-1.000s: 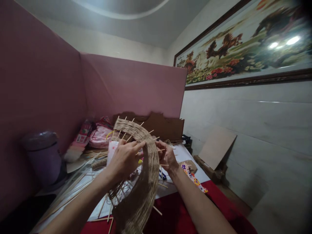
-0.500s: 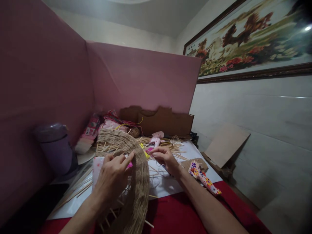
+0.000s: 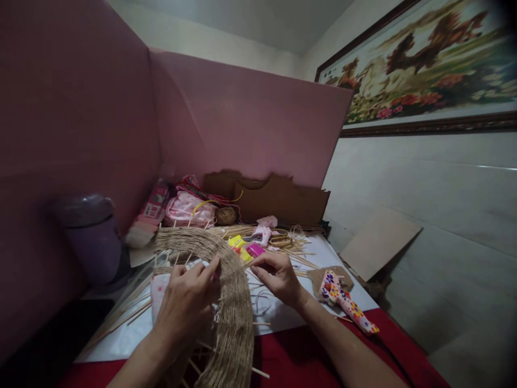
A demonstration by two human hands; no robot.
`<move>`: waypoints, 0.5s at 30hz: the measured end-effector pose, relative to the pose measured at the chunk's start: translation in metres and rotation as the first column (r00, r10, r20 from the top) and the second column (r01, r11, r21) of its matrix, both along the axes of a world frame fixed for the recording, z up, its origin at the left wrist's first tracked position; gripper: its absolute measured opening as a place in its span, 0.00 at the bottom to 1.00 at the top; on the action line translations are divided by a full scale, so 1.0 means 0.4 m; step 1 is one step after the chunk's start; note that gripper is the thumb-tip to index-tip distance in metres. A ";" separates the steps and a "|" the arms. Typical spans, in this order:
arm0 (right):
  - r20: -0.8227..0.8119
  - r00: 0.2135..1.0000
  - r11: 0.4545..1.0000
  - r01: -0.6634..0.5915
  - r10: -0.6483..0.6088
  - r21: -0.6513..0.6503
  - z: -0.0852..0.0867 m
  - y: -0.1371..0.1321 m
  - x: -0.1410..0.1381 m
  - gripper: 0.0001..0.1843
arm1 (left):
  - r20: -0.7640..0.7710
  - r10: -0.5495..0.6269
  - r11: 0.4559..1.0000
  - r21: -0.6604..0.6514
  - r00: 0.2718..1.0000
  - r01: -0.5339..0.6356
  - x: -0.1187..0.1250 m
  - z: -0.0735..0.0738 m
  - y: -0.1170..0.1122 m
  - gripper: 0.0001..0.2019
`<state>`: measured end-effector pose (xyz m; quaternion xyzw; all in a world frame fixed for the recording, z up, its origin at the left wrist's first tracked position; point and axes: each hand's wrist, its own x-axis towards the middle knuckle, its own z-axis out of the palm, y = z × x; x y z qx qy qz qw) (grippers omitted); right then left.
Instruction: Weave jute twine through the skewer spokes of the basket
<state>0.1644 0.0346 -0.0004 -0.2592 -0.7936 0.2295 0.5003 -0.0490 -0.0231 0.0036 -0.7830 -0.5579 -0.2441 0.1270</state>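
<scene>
A curved woven band of brown twine, with thin wooden sticks poking out of both edges, arches across the front of the table. My left hand is closed on its inner side, index finger lying on the weave. Just outside the outer edge, my right hand pinches thumb and index finger together. A thin pale strand or stick runs from the band toward those fingertips; what they hold is too small to make out. Pale spotted cloth shows beside my left hand.
A flower-patterned glue gun rests on cardboard at right. Behind lie a twine ball, bundled sticks, yellow and magenta packets and folded pink cloth. A purple lidded container stands left; brown cardboard leans at the back.
The view has shifted a little. The band's far end sits lower, uncovering more of the pink cloth and twine ball. My right hand stays pinched near the band's outer edge.
</scene>
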 end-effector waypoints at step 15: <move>-0.389 0.910 0.720 -0.365 0.142 -0.591 -0.014 0.020 -0.008 0.06 | 0.318 -0.018 0.998 -0.049 0.948 0.035 0.003 -0.009 0.001 0.21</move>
